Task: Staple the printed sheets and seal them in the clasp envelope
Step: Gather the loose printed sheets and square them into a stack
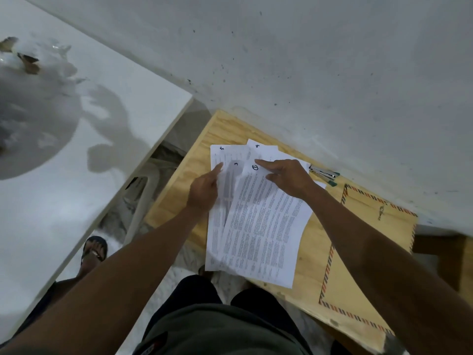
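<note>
Several printed sheets (261, 226) lie fanned out on a small wooden table (179, 190), each with a handwritten number at its top. My left hand (204, 190) rests on the left sheets, index finger stretched out on the paper. On the top sheet, marked 1, my right hand (289, 178) presses down with its fingertips. A stapler (323, 173) with green tips lies beside the wall, just right of my right hand. The brown clasp envelope (363, 242) with its striped border lies to the right, partly under my right forearm.
A grey wall (307, 73) runs right behind the table. A white tabletop (76, 149) stands to the left, with a gap between the two tables. My legs and a sandalled foot (94, 249) show below.
</note>
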